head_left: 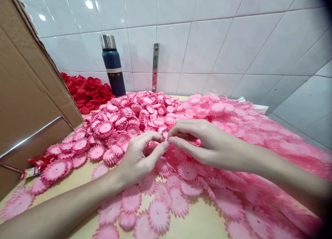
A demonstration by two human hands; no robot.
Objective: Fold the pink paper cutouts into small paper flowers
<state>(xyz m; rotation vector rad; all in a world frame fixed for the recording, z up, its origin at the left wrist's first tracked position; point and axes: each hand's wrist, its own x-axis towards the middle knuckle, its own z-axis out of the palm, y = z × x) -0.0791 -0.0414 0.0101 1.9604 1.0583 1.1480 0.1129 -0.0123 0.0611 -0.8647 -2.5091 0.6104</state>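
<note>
My left hand and my right hand meet in the middle of the view, above a spread of pink scalloped flower discs. The thumb and fingers of each are curled into a pinch, with the fingertips nearly touching. Pink shows around and behind the fingertips, but I cannot make out whether a disc is held there or only lies behind. Many discs are flat and pale with a small centre hole. Farther back, a heap of curled, cupped pink flower pieces lies beyond my left hand.
A dark blue bottle with a steel cap stands by the white tiled wall. Red flower pieces are heaped to its left. A cardboard box borders the left side, near a red wrapper. A metal bracket is on the wall.
</note>
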